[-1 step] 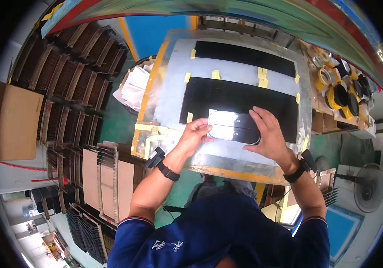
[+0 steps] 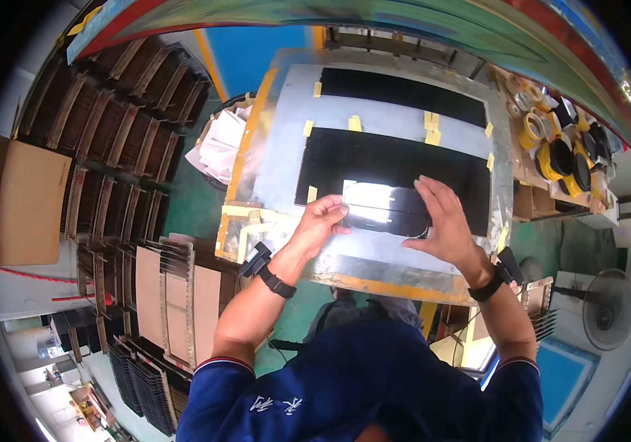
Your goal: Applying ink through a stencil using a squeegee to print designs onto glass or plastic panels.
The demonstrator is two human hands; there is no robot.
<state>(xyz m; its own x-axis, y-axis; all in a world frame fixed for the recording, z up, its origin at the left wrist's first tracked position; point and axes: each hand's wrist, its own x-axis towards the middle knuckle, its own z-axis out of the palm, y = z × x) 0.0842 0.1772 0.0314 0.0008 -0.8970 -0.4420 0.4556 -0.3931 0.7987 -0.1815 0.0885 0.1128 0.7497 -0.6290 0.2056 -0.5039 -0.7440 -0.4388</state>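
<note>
My hands hold a glossy dark rectangular panel (image 2: 383,218) above the near side of the work table. Light reflects brightly off its upper part, and a line runs along its length. My left hand (image 2: 321,222) pinches its left end between thumb and fingers. At the opposite end my right hand (image 2: 442,219) grips the edge, with thumb below and fingers above. Beneath and beyond the panel lies a wide black sheet (image 2: 393,158) with yellow tape tabs (image 2: 433,135) at its edges. Farther back is a narrower black strip (image 2: 404,96).
The pale table (image 2: 271,173) has orange tape along its edge. Left of it stand a basket of crumpled paper (image 2: 223,144), racks (image 2: 117,132) and a cardboard box (image 2: 34,202). Tape rolls (image 2: 555,158) and a fan (image 2: 608,309) are on the right. A large frame (image 2: 374,15) overhangs the far side.
The bright reflection on the panel has shrunk toward its upper half, as if the panel tilted slightly. Both hands keep their hold in nearly the same place.
</note>
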